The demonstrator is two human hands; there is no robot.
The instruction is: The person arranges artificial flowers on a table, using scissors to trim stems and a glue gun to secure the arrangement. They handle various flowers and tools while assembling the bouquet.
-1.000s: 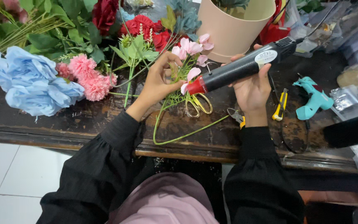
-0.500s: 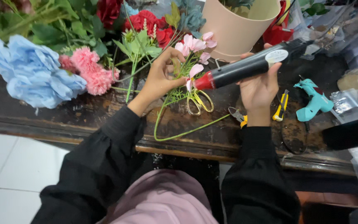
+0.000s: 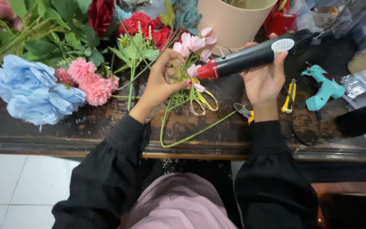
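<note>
Gluing step: your right hand [image 3: 264,80] clenches the hot glue gun [image 3: 250,56], nozzle at the pink artificial flower sprig [image 3: 190,63] your left hand [image 3: 162,82] pinches; next calls for steadiness.

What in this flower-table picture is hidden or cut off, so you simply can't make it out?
All in the head view:
- Contents of the beige round box: cut off by the top edge.
- Nozzle tip of the black glue gun in the right hand: hidden among the pink blossoms.
- Left hand fingertips: hidden behind the green stem and blossoms.
- Pliers: handles hidden by the right wrist.
- Clear bags: too blurred to tell contents.
</note>
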